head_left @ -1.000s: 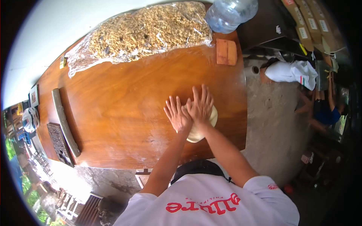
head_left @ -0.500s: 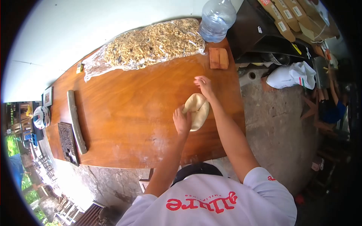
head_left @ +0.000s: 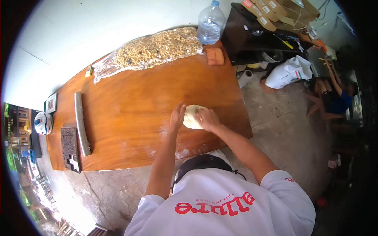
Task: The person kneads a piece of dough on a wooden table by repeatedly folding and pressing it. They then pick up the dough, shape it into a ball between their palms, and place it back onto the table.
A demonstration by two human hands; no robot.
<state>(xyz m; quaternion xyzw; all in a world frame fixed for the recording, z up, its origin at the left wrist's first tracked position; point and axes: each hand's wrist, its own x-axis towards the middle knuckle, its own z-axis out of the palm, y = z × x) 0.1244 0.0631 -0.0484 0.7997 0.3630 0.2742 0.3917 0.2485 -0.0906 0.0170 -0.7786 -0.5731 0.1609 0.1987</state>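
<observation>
Both hands are on it: the left hand [head_left: 178,115] cups the near-left flank of the pale, rounded lump of dough [head_left: 191,115] while the right hand [head_left: 206,118] curls over its right side, fingers bent around it, gathering rather than lifting. That dough sits between the two hands on the polished reddish-brown wooden bench [head_left: 130,114], flour dusted just below them. It looks soft, pliable and a bit tacky, so take it from underneath the sides with whole palms. Far beyond the hands lie a clear plastic bag of brown crumbs [head_left: 153,51] and a clear water bottle [head_left: 210,23]; well left, a long grey rolling bar [head_left: 82,124].
</observation>
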